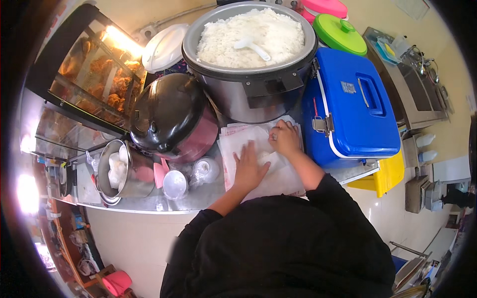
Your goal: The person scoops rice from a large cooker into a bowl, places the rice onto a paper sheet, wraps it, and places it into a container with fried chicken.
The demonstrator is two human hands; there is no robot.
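A stack of white wrapping paper sheets (233, 143) with red print lies on the metal counter in front of me. My left hand (250, 165) rests on the top sheet with its fingers spread and holds nothing. Further up the sheets, my right hand (285, 138) has bent fingers at the paper; whether it grips a fold cannot be told. Between the hands is a small whitish lump, partly under paper. Behind the stack stands a large rice cooker (246, 93) full of white rice (223, 37), with a white scoop (255, 48) lying on the rice.
A blue cooler box (357, 123) borders the papers on the right. At left are a black-lidded pink rice cooker (171, 108), a white cup (175, 185), a wrapped stack of cups (205, 169), a steel pot (143, 175) and a glass display case (85, 78) of fried food.
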